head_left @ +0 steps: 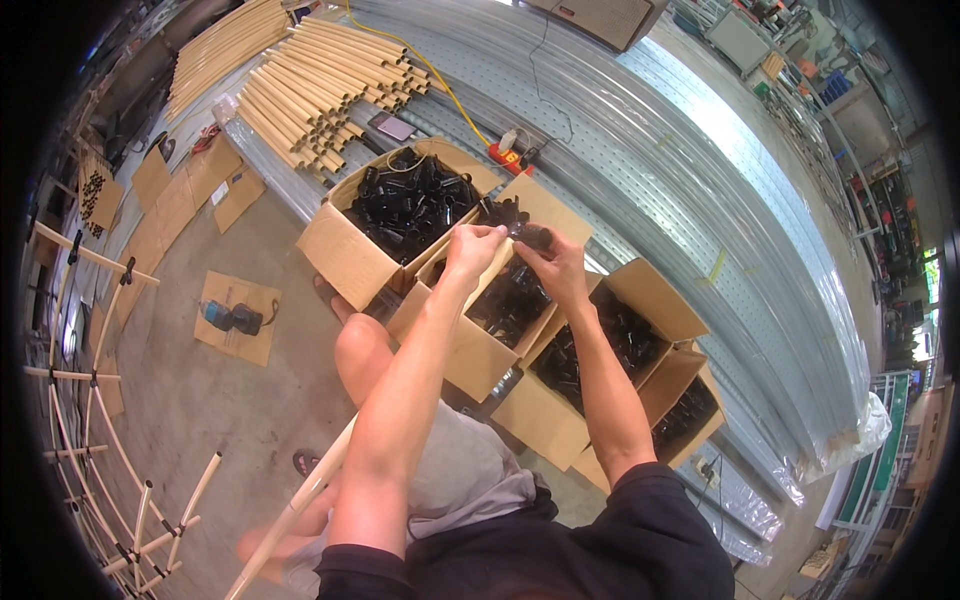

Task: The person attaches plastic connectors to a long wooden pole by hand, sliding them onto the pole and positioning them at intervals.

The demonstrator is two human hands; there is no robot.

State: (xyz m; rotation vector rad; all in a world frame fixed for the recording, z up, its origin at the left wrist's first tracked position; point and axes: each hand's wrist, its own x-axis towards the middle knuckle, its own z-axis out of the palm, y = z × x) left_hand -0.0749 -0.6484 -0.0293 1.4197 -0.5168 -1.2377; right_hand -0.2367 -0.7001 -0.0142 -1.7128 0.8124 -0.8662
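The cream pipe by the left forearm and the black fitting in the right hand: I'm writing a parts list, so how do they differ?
The pipe is cream, the fitting black. The pipe is long, the fitting short. The right hand holds the fitting; the pipe disappears behind the left forearm.

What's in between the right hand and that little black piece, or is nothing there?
Nothing that I can see: the right hand has the black piece in its grip. The left hand is close by on the other side, not between them.
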